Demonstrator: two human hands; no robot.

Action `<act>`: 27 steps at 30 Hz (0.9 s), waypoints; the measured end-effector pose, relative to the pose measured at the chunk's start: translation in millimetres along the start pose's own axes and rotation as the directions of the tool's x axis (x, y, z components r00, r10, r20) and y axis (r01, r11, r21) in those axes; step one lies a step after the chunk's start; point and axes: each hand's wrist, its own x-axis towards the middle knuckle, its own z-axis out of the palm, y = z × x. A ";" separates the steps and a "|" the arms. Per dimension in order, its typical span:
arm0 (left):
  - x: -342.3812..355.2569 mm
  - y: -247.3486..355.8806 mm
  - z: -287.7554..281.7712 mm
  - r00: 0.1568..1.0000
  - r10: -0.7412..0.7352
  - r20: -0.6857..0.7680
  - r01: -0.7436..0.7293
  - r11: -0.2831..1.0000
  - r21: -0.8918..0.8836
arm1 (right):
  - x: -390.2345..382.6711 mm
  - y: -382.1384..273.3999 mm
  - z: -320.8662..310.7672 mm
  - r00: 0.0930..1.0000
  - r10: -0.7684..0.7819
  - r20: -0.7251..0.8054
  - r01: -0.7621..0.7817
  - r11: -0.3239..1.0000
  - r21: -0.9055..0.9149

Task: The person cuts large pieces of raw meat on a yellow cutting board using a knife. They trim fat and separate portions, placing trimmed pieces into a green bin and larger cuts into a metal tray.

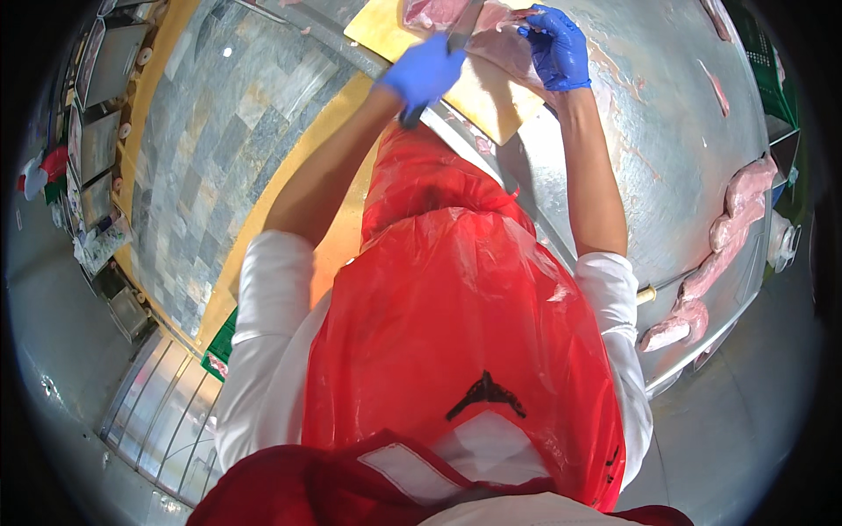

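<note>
My left hand (425, 70), in a blue glove and slightly blurred, is closed around a knife (465, 24). The blade points away from me over the meat, and the dark handle end sticks out below the fist. A large pink slab of raw meat (507, 48) lies on a yellow cutting board (502, 118). My right hand (559, 51), also blue-gloved, is at the slab's right side. Its fingers are curled and pinch a small reddish edge of the meat near the top of the view.
The metal table (653, 175) carries meat scraps and several long pieces of meat (728, 232) along its right edge. A rod with a yellowish handle (647, 294) lies near my right sleeve. Green crates (765, 70) stand beyond. Metal trays (103, 145) line the far left.
</note>
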 end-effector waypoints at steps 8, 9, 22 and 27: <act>23.8 -3.1 -15.3 0.999 0.016 0.035 -0.022 0.985 0.169 | 8.0 -19.5 30.9 0.999 -0.033 -0.030 0.033 0.999 -0.016; -1.7 -32.0 -4.5 0.995 0.098 0.037 -0.100 0.992 0.075 | -0.5 -21.5 27.2 0.996 -0.077 -0.048 0.074 0.994 -0.077; 23.1 -43.9 13.8 0.995 0.089 0.047 -0.088 0.996 -0.034 | 23.1 -32.8 30.2 0.997 -0.013 -0.071 0.016 0.999 0.047; -3.7 -61.9 41.2 0.979 0.205 -0.008 -0.205 0.979 -0.010 | 25.1 -54.5 24.4 0.991 -0.073 -0.113 0.083 0.992 0.092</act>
